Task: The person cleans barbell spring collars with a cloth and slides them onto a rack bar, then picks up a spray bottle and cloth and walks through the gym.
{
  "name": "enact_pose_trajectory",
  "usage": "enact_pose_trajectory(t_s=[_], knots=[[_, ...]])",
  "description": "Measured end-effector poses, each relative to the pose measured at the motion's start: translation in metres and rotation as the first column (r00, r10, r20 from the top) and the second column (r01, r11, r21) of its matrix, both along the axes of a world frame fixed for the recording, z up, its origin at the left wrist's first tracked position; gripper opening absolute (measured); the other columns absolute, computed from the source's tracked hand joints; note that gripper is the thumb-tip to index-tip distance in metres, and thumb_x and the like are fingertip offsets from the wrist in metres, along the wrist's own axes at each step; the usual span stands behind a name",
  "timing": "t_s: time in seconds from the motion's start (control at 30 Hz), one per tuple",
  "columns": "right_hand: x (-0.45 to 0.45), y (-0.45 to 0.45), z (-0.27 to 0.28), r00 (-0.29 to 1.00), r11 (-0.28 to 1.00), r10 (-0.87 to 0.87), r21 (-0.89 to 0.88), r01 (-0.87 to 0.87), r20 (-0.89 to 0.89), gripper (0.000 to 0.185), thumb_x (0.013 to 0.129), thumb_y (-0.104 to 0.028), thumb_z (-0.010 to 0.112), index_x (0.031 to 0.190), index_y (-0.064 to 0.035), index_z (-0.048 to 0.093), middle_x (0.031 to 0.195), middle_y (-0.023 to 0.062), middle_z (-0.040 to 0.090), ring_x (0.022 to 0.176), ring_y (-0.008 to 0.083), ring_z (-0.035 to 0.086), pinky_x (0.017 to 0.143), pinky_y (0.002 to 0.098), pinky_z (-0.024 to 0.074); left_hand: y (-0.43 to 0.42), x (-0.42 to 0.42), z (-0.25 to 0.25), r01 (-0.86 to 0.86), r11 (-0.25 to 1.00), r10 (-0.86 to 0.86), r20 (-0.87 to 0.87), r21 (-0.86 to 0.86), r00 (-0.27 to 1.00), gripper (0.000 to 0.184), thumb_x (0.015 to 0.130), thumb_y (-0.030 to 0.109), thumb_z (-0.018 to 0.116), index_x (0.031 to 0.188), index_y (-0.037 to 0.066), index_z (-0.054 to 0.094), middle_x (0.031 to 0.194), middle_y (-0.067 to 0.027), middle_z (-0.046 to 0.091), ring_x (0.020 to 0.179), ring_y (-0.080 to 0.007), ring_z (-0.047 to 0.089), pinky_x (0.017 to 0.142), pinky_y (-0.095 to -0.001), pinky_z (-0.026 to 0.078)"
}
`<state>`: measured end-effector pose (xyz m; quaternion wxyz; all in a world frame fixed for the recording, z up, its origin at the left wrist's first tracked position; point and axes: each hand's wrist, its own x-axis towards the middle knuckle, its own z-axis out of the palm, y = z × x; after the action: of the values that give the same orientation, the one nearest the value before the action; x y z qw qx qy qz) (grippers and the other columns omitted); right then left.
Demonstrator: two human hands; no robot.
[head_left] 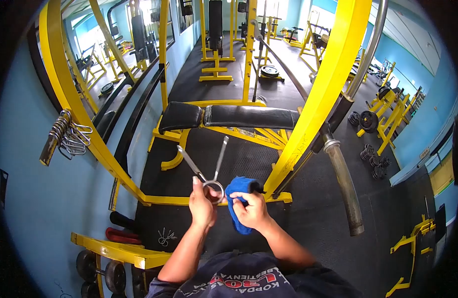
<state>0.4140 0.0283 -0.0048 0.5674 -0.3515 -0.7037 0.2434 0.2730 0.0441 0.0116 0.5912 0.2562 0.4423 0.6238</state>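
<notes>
My left hand (203,206) is closed around a metal spring collar (220,186), gripping it near its coil. The collar's two flat handles point up and away from me, spread in a V. Beside it, my right hand (251,211) is closed on a blue cloth (237,186), which hangs below the fingers. A small black part sticks out at the cloth's upper right; I cannot tell what it is. The cloth is close to the collar's ring, and whether they touch is unclear.
Ahead stands a yellow rack (308,114) with a black padded bench (251,116). A barbell's sleeve (345,193) juts out at right. Several spring collars (72,134) hang on a peg at left. More clips (165,237) lie on the floor near a yellow dumbbell rack (119,251).
</notes>
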Motion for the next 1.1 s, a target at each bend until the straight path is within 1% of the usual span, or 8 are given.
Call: enact_pose_trajectory(t_s=[0.07,0.23,0.37,0.53,0.6,0.67,0.8,1.1], knots=[[-0.010,-0.006,0.004,0.979,0.990,-0.088,-0.124,0.066,-0.184,0.019,0.083,0.000,0.063,0.102,0.0027,0.061,0.085,0.0109,0.068,0.083,0.0179,0.065,0.075,0.0295,0.0510,0.004,-0.004,0.004,-0.017,0.999,0.012,0.098,0.048,0.995,0.056,0.097,0.051,0.038,0.059,0.009,0.040,0.053,-0.0086,0.048,0.051,-0.0229,0.055,0.057,-0.0349,0.048],[-0.024,0.004,0.014,0.993,0.989,-0.112,0.101,0.108,0.032,0.014,0.082,-0.005,0.065,0.095,-0.0001,0.067,0.088,0.0155,0.068,0.082,0.0315,0.066,0.075,0.0375,0.0510,0.007,-0.014,0.009,0.125,0.964,-0.083,-0.183,0.234,0.980,0.048,0.099,0.043,0.041,0.062,0.013,0.042,0.054,0.0020,0.043,0.054,-0.0088,0.045,0.052,-0.0246,0.032],[-0.026,0.008,0.011,0.941,0.939,-0.332,0.118,0.322,0.068,0.017,0.081,-0.004,0.066,0.096,-0.0013,0.061,0.092,0.0183,0.063,0.080,0.0324,0.062,0.072,0.0379,0.0492,0.005,-0.008,-0.004,0.175,0.955,-0.122,-0.223,0.238,0.967,0.045,0.100,0.043,0.039,0.080,0.006,0.056,0.061,0.0012,0.053,0.062,-0.0073,0.054,0.058,-0.0227,0.044],[-0.019,-0.017,0.042,0.931,0.873,-0.349,0.399,0.280,0.111,0.033,0.078,0.001,0.069,0.106,0.0053,0.052,0.096,0.0190,0.060,0.085,0.0278,0.062,0.079,0.0353,0.0494,0.001,-0.016,0.001,0.199,0.955,-0.157,-0.195,0.219,0.968,0.041,0.100,0.038,0.042,0.090,0.002,0.059,0.086,-0.0049,0.057,0.076,-0.0106,0.059,0.059,-0.0247,0.048],[-0.021,-0.018,0.046,0.980,0.979,-0.115,0.151,0.140,-0.160,0.051,0.082,0.004,0.063,0.125,0.0025,0.036,0.114,0.0195,0.053,0.094,0.0208,0.058,0.084,0.0334,0.0487,-0.001,-0.018,0.001,0.199,0.920,-0.117,-0.248,0.338,0.962,0.036,0.100,0.031,0.043,0.095,0.000,0.061,0.108,-0.0089,0.053,0.087,-0.0121,0.058,0.058,-0.0239,0.049],[-0.018,-0.016,0.067,0.929,0.992,0.037,-0.099,-0.078,-0.368,0.060,0.084,0.006,0.060,0.132,-0.0012,0.024,0.114,0.0186,0.054,0.099,0.0183,0.058,0.087,0.0324,0.0485,-0.005,-0.017,0.005,0.222,0.884,-0.064,-0.364,0.411,0.929,0.034,0.100,0.028,0.043,0.094,0.000,0.061,0.106,-0.0089,0.054,0.088,-0.0130,0.057,0.062,-0.0251,0.049],[-0.030,-0.008,0.040,0.755,0.921,0.121,-0.211,-0.328,-0.644,0.055,0.084,0.006,0.062,0.127,-0.0028,0.030,0.112,0.0129,0.055,0.098,0.0156,0.058,0.089,0.0305,0.0476,-0.009,-0.009,0.019,0.227,0.734,0.280,-0.589,0.640,0.758,0.030,0.100,0.018,0.038,0.091,-0.003,0.056,0.095,-0.0144,0.056,0.082,-0.0230,0.053,0.075,-0.0339,0.042],[-0.043,0.009,0.036,0.773,0.904,0.118,-0.254,-0.343,-0.623,0.051,0.081,0.006,0.065,0.121,-0.0058,0.036,0.105,0.0091,0.055,0.094,0.0131,0.058,0.085,0.0280,0.0495,-0.017,-0.028,0.017,0.336,0.703,0.408,-0.742,0.627,0.531,0.036,0.095,0.031,0.045,0.086,-0.002,0.052,0.088,-0.0214,0.052,0.076,-0.0374,0.054,0.066,-0.0413,0.046]])
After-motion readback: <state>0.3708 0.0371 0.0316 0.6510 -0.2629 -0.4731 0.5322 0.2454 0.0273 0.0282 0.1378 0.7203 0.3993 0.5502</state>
